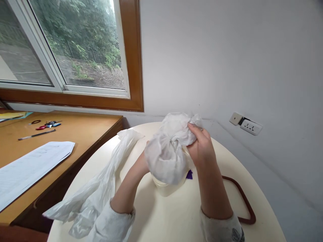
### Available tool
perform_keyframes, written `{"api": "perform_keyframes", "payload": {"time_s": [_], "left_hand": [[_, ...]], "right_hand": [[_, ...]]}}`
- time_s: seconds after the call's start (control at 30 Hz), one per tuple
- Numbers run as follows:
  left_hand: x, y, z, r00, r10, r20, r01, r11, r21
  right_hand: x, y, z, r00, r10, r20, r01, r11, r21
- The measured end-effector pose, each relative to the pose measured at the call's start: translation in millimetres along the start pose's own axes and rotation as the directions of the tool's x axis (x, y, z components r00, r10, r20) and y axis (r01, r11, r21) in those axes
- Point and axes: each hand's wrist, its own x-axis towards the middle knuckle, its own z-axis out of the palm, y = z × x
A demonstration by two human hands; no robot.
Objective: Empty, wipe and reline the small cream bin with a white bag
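Note:
A thin white plastic bag (pixel 166 158), gathered and twisted near its middle, is held above the table in front of me. My right hand (pixel 200 144) pinches its upper right part between thumb and fingers. At the bag's left side is my left hand (pixel 145 159), its fingers hidden behind the plastic. Under the bag, a cream-coloured container (pixel 166 190) stands on the round cream table (pixel 171 222), mostly covered from view. A second white plastic bag (pixel 101 183), long and crumpled, lies along the table's left side, beside my left forearm.
A dark red frame-like loop (pixel 243 193) lies on the right of the table. Something purple (pixel 189 174) shows beside the container. On the wooden desk (pixel 101 122) at left are papers (pixel 37 164), a pen (pixel 36 134) and keys (pixel 50 123). Wall sockets (pixel 251 127) are at right.

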Motion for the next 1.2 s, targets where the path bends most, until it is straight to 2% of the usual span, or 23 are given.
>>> {"api": "perform_keyframes", "payload": {"time_s": [0.1,0.13,0.2,0.27,0.3,0.33,0.4,0.43,0.47,0.5,0.53,0.57,0.63,0.7,0.83,0.97,1.13,1.2], "left_hand": [[0,9,-2,0.994,0.005,0.113,-0.002,1.0,-0.027],[1,12,-1,0.992,0.003,0.123,0.0,1.0,-0.024],[2,14,0,0.995,-0.014,0.099,0.014,1.0,0.004],[2,15,3,0.997,-0.03,0.068,0.026,0.999,0.048],[1,14,3,0.997,-0.037,0.067,0.032,0.997,0.066],[1,15,3,0.996,-0.047,0.07,0.041,0.996,0.083],[0,17,2,0.994,-0.078,0.074,0.069,0.992,0.107],[-1,19,1,0.993,-0.092,0.081,0.083,0.991,0.109],[-1,21,-1,0.991,-0.098,0.089,0.089,0.991,0.101],[-1,22,-2,0.99,-0.097,0.098,0.089,0.993,0.083],[-1,24,-4,0.99,-0.09,0.108,0.085,0.995,0.058],[-1,24,-5,0.99,-0.08,0.114,0.077,0.997,0.029],[-1,23,-5,0.991,-0.066,0.114,0.068,0.998,-0.016],[0,21,-6,0.991,-0.067,0.115,0.071,0.997,-0.029],[1,17,-6,0.989,-0.075,0.128,0.079,0.996,-0.032],[1,14,-8,0.988,-0.042,0.149,0.053,0.996,-0.065],[0,14,-9,0.99,-0.001,0.142,0.013,0.997,-0.083],[-1,15,-11,0.99,-0.024,0.138,0.037,0.995,-0.09]], "right_hand": [[11,-5,-22,0.972,-0.158,-0.177,0.116,0.967,-0.227],[13,-7,-29,0.945,-0.224,-0.24,0.151,0.946,-0.288],[11,-17,-36,0.861,-0.383,-0.336,0.252,0.893,-0.372],[-1,-29,-33,0.769,-0.546,-0.333,0.408,0.819,-0.403],[-9,-35,-27,0.739,-0.614,-0.279,0.494,0.774,-0.396],[-19,-41,-19,0.745,-0.642,-0.18,0.556,0.748,-0.363],[-38,-49,-1,0.829,-0.552,0.093,0.55,0.773,-0.315],[-44,-50,7,0.858,-0.438,0.27,0.51,0.788,-0.345],[-49,-49,13,0.868,-0.261,0.423,0.443,0.792,-0.42],[-51,-46,18,0.855,-0.112,0.506,0.401,0.763,-0.507],[-50,-42,20,0.847,0.003,0.532,0.374,0.707,-0.6],[-48,-37,21,0.856,0.065,0.513,0.36,0.637,-0.681],[-39,-26,18,0.901,0.056,0.429,0.345,0.508,-0.789],[-31,-17,11,0.923,0.044,0.381,0.327,0.432,-0.841],[-22,-10,3,0.932,0.113,0.345,0.287,0.356,-0.89],[-19,-6,3,0.934,0.133,0.331,0.276,0.32,-0.907],[-17,-3,3,0.919,0.046,0.392,0.375,0.201,-0.905],[-16,-3,3,0.898,0.03,0.439,0.427,0.189,-0.884]]}}
